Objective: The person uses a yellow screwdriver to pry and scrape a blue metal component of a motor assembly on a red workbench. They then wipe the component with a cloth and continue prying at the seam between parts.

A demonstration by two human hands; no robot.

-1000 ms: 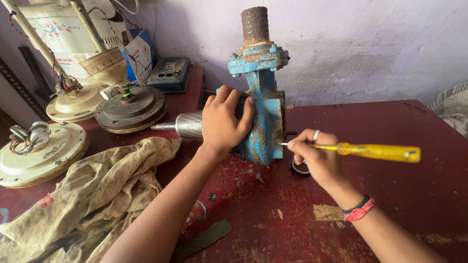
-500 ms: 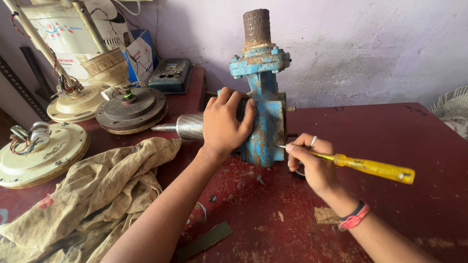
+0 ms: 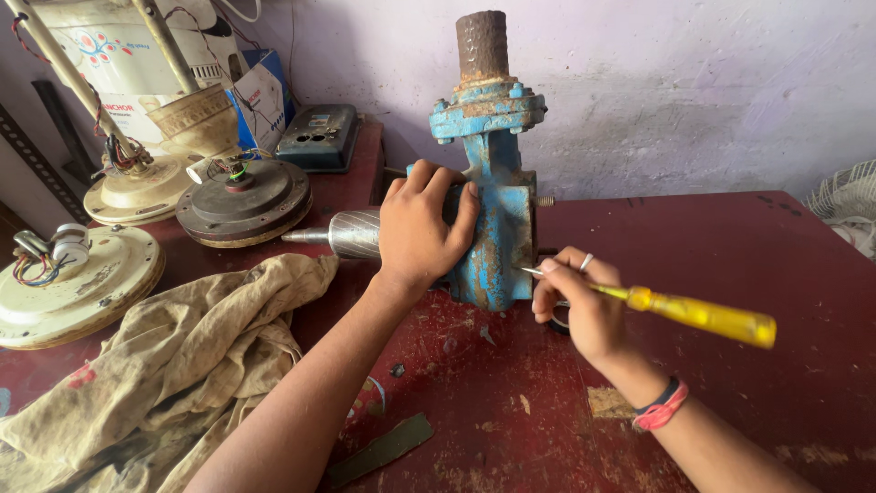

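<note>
On the red tabletop (image 3: 730, 246), a dark flat strip (image 3: 381, 449) lay nearest, beside a crumpled tan cloth (image 3: 173, 365). The right hand (image 3: 577, 309) had its grip closed around a yellow-handled screwdriver (image 3: 698, 313), the tip set against the lower right face of the blue pump body (image 3: 497, 219). Compared with half a second earlier, the handle sat slightly higher and nearer level; the tip contact point was unchanged. The left hand (image 3: 422, 228) remained wrapped over the pump's left side, its grip closed on the casing, partly hiding the silver shaft housing (image 3: 351, 233). The pump stood upright mid-tabletop, near the wall. Farther left sat fan motor housings (image 3: 242, 196) and a dark switch box (image 3: 319, 137).
</note>
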